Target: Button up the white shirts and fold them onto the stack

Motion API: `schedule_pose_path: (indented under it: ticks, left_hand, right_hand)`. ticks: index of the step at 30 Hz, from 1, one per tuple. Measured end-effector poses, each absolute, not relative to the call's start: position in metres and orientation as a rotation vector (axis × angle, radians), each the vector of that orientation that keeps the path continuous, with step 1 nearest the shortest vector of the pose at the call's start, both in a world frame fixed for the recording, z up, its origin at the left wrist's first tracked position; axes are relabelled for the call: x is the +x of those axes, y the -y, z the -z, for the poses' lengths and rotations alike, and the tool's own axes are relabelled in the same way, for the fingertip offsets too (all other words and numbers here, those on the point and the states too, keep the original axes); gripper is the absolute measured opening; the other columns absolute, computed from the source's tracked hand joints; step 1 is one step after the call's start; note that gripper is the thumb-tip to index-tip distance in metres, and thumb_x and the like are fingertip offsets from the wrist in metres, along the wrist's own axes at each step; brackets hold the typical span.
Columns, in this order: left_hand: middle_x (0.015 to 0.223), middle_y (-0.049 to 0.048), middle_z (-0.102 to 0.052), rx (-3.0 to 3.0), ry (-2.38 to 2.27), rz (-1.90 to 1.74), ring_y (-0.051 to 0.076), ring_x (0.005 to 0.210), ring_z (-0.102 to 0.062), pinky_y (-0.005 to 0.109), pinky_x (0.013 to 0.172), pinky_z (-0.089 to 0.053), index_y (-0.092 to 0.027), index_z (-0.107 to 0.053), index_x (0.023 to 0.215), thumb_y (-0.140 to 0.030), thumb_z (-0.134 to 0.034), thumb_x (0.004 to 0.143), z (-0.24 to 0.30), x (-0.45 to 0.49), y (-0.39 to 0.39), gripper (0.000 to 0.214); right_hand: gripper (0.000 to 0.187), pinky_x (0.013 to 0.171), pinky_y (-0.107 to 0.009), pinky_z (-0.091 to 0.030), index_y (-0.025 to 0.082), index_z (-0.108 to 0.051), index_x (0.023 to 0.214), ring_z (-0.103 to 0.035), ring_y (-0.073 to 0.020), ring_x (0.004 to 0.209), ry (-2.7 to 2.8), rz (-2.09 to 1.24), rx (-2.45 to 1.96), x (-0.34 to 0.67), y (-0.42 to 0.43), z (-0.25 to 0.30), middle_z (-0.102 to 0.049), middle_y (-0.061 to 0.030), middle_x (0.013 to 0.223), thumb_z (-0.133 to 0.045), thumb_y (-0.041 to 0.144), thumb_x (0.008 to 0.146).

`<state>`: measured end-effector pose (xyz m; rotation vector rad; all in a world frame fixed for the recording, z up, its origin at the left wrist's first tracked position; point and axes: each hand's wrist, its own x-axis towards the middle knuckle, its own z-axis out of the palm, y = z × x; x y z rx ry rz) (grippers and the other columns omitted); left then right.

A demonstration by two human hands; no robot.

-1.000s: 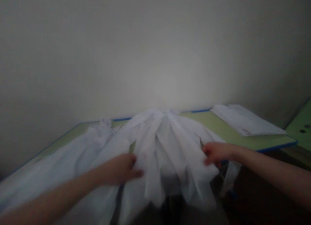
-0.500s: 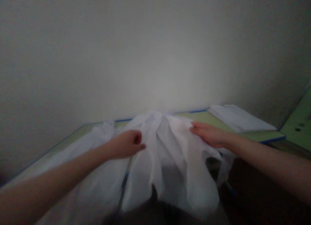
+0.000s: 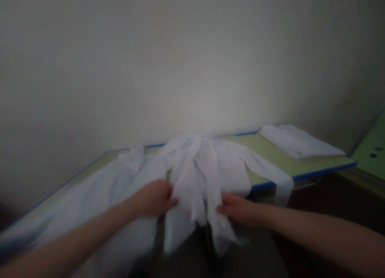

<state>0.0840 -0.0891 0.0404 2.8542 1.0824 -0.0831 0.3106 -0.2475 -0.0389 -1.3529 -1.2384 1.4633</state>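
A white long-sleeved garment, like a shirt or light coat, lies in the middle of the table with its front parted and its lower part hanging over the near edge. My left hand is closed at the left front panel, thumb and fingers pinched on the cloth. On the other side, my right hand pinches the edge of the right front panel, which hangs in a narrow fold. One sleeve stretches right and droops over the table edge. The picture is dim and blurred.
The green table has a blue rim and stands against a pale wall. More white cloth spreads along its left side. A folded white stack lies at the back right. A green surface with holes stands farther right.
Both hands have come down and nearer. My right hand has moved left, drawing the right panel inward into a narrow fold. The right sleeve now lies spread out over the edge.
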Motion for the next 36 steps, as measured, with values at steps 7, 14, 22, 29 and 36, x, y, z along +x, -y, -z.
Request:
schedule_pose_path:
  ticks: [7, 14, 22, 29, 36]
  left_hand:
    - [0.069, 0.0043, -0.059, 2.818, -1.093, -0.054, 0.017, 0.062, -0.052, 0.028, 0.056, -0.034, -0.02, -0.053, 0.067, -0.038, -0.055, 0.065, -0.02, 0.091, 0.1, 0.018]
    - [0.059, -0.0019, -0.053, 2.713, -0.922, -0.258, 0.012, 0.056, -0.047, 0.024, 0.052, -0.033, -0.019, -0.048, 0.065, -0.03, -0.054, 0.065, -0.055, 0.09, 0.107, 0.013]
    - [0.087, 0.0025, -0.064, 2.451, -0.137, -0.387, 0.014, 0.08, -0.056, 0.025, 0.075, -0.044, -0.017, -0.058, 0.086, -0.019, -0.055, 0.071, -0.067, 0.126, 0.161, 0.016]
    - [0.079, 0.0057, -0.064, 2.347, -0.682, -0.612, 0.015, 0.074, -0.059, 0.026, 0.07, -0.045, -0.015, -0.058, 0.079, -0.031, -0.053, 0.075, -0.02, 0.131, 0.058, 0.017]
    - [0.07, 0.0111, -0.064, 2.571, -1.234, -0.262, 0.021, 0.066, -0.059, 0.029, 0.06, -0.04, -0.014, -0.062, 0.068, -0.064, -0.051, 0.065, 0.0, 0.161, -0.011, 0.051]
  right_hand:
    - [0.024, 0.057, -0.022, -0.047, 0.016, -0.061, 0.092, -0.06, -0.0113, 0.067, 1.366, -1.604, -1.635, 0.32, 0.252, 0.052, -0.064, -0.0047, 0.085, -0.057, 0.033, 0.077]
    - [0.039, 0.049, -0.018, -0.041, 0.014, -0.061, 0.072, -0.055, -0.0084, 0.051, 1.85, -1.349, -1.82, 0.313, 0.25, -0.011, -0.06, -0.0018, 0.061, -0.056, 0.052, 0.074]
    - [0.049, 0.073, -0.029, -0.046, 0.014, -0.056, 0.094, -0.058, -0.0163, 0.08, 1.311, -1.292, -1.051, 0.28, 0.227, 0.005, -0.06, -0.0049, 0.087, -0.069, 0.05, 0.063]
    - [0.028, 0.074, -0.034, -0.046, 0.014, -0.06, 0.097, -0.06, -0.0188, 0.079, 1.017, -1.26, -1.278, 0.291, 0.252, 0.018, -0.065, -0.006, 0.087, -0.06, 0.031, 0.074]
    - [0.035, 0.074, -0.034, -0.047, 0.018, -0.056, 0.107, -0.062, -0.0183, 0.079, 0.884, -1.307, -1.199, 0.296, 0.25, 0.013, -0.065, -0.0067, 0.094, -0.056, 0.034, 0.076]
